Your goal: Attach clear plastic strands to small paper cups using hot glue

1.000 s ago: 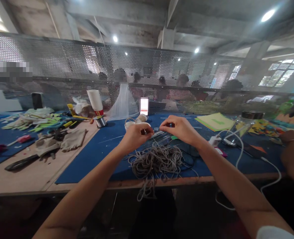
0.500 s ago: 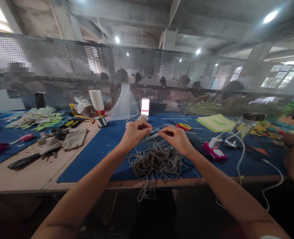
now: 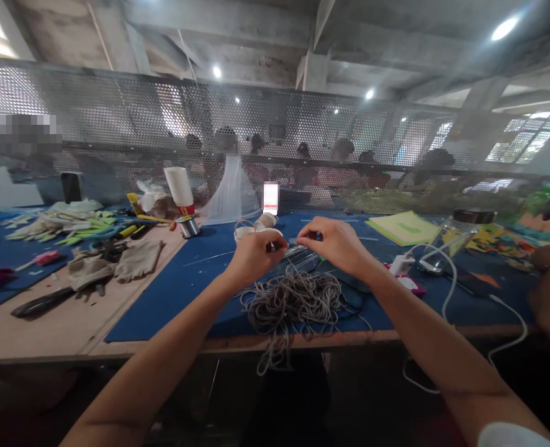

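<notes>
My left hand (image 3: 259,256) is closed in a pinch above the blue mat (image 3: 163,298), its fingertips pointing right. Close by on the right, my right hand (image 3: 333,241) is pinched too, fingertips pointing left. What either hand holds is too small to make out. Thin clear strands (image 3: 298,256) lie between and under the fingertips. Below both hands is a tangled heap of grey cord (image 3: 298,301), with loops hanging over the table's front edge. Rolls of tape (image 3: 244,231) stand just behind my left hand, near a lit phone (image 3: 270,197).
Stacked paper cups (image 3: 178,186) rest on a metal tin (image 3: 189,227) at the left, near gloves (image 3: 139,261) and a black-handled tool (image 3: 45,304). At the right are yellow sheets (image 3: 403,228), a jar (image 3: 461,233) and a white charger with cable (image 3: 401,265).
My right hand has risen slightly and moved right, now covering the red and yellow scissors. My left hand has shifted slightly down and right.
</notes>
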A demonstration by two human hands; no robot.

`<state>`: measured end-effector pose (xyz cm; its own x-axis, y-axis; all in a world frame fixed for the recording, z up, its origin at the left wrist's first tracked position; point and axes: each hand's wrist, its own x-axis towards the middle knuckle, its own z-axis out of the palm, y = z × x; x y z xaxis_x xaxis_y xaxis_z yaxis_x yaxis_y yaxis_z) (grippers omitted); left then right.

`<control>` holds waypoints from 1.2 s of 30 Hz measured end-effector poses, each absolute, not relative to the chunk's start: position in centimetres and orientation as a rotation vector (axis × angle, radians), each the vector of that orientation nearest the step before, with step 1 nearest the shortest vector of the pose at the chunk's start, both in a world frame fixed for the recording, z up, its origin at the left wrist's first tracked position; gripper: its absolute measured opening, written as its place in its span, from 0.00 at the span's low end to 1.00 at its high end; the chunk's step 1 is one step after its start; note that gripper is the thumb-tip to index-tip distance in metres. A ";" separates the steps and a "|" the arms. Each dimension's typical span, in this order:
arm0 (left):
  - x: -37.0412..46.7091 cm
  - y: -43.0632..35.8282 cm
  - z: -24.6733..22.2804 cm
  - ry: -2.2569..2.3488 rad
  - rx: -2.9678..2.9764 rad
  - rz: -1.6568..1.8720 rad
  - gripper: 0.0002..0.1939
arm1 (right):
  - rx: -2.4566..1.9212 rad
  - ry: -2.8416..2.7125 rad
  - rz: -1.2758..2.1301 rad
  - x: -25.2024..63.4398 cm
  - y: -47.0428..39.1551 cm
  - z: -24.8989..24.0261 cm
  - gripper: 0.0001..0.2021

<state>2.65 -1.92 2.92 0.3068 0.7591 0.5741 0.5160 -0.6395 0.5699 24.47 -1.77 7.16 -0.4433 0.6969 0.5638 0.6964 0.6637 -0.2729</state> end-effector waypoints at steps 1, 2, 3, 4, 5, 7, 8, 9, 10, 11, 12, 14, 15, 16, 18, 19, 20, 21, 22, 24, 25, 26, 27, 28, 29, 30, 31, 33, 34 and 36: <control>2.6 -1.9 3.0 1.122 2.268 1.240 0.06 | -1.055 -2.213 0.060 24.8 -1.1 7.2 0.06; 2.6 -1.9 3.0 1.084 2.233 1.231 0.06 | -1.034 -2.209 0.146 25.1 -0.3 7.1 0.06; 2.5 -1.9 3.1 1.046 2.195 1.222 0.06 | -1.016 -2.223 0.261 25.5 0.4 7.0 0.06; 2.5 -1.9 3.2 1.015 2.156 1.213 0.06 | -1.005 -2.229 0.382 25.8 1.1 6.8 0.07; 2.5 -1.9 3.4 0.994 2.117 1.205 0.06 | -0.993 -2.219 0.489 26.1 1.7 6.5 0.07; 2.5 -1.9 3.7 0.970 2.039 1.197 0.05 | -0.964 -2.187 0.665 26.3 2.2 5.7 0.09; 2.5 -1.9 3.9 0.959 1.995 1.197 0.04 | -0.952 -2.156 0.724 26.2 2.3 5.3 0.11; 2.5 -1.9 4.0 0.945 1.950 1.198 0.04 | -0.942 -2.120 0.765 26.0 2.1 4.8 0.12; 2.6 -1.9 4.0 0.929 1.905 1.203 0.04 | -0.935 -2.077 0.788 25.7 1.8 4.3 0.13; 2.6 -1.9 4.0 0.917 1.861 1.214 0.04 | -0.924 -2.039 0.801 25.3 1.4 3.7 0.14; 2.7 -1.8 4.0 0.910 1.824 1.224 0.05 | -0.904 -1.999 0.797 24.9 1.0 3.1 0.14; 2.8 -1.6 3.8 0.922 1.771 1.255 0.06 | -0.876 -1.919 0.738 24.1 0.1 2.0 0.13; 2.8 -1.5 3.6 0.936 1.757 1.271 0.07 | -0.892 -1.896 0.702 23.8 -0.3 1.5 0.12; 2.9 -1.4 3.5 0.951 1.752 1.289 0.07 | -0.913 -1.881 0.648 23.5 -0.7 1.0 0.11; 3.0 -1.3 3.2 1.001 1.788 1.332 0.07 | -0.944 -1.904 0.486 23.1 -1.5 0.5 0.09; 3.0 -1.3 3.1 1.042 1.834 1.358 0.06 | -0.959 -1.941 0.386 23.0 -2.0 0.5 0.08; 3.1 -1.3 3.0 1.096 1.899 1.382 0.06 | -0.977 -1.992 0.277 23.0 -2.4 0.7 0.07; 3.1 -1.4 2.9 1.160 1.978 1.399 0.06 | -1.000 -2.050 0.168 23.0 -2.8 1.1 0.07; 3.2 -1.5 2.9 1.227 2.064 1.405 0.06 | -1.029 -2.114 0.067 23.1 -3.3 1.6 0.07; 3.2 -1.8 2.8 1.322 2.231 1.385 0.06 | -1.075 -2.202 -0.094 23.3 -3.9 2.9 0.07; 3.2 -1.8 2.8 1.342 2.300 1.366 0.06 | -1.084 -2.225 -0.137 23.5 -4.1 3.6 0.07; 3.2 -1.9 2.7 1.337 2.361 1.344 0.06 | -1.088 -2.237 -0.164 23.6 -4.1 4.3 0.07; 3.2 -1.9 2.6 1.315 2.407 1.324 0.06 | -1.089 -2.237 -0.177 23.8 -3.9 4.9 0.07; 3.1 -1.9 2.6 1.287 2.434 1.306 0.06 | -1.090 -2.234 -0.171 24.0 -3.6 5.5 0.06; 3.1 -1.9 2.5 1.255 2.444 1.287 0.06 | -1.091 -2.219 -0.155 24.2 -3.1 5.9 0.06; 3.0 -1.9 2.5 1.225 2.433 1.268 0.06 | -1.086 -2.211 -0.123 24.4 -2.5 6.3 0.06; 2.9 -1.8 2.5 1.195 2.406 1.250 0.06 | -1.079 -2.209 -0.075 24.7 -1.8 6.5 0.05; 2.8 -1.8 2.6 1.129 2.320 1.224 0.07 | -1.061 -2.208 0.059 25.3 -0.3 6.7 0.05; 2.7 -1.7 2.7 1.091 2.272 1.213 0.07 | -1.044 -2.215 0.151 25.6 0.5 6.6 0.05; 2.6 -1.7 3.0 1.011 2.170 1.196 0.06 | -1.010 -2.218 0.386 26.1 1.6 6.2 0.06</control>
<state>2.61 -1.71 2.97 0.3515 0.7807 0.5167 0.3791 -0.6233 0.6840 26.08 1.63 6.25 -0.4828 0.7531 0.4469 0.5579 0.6579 -0.5059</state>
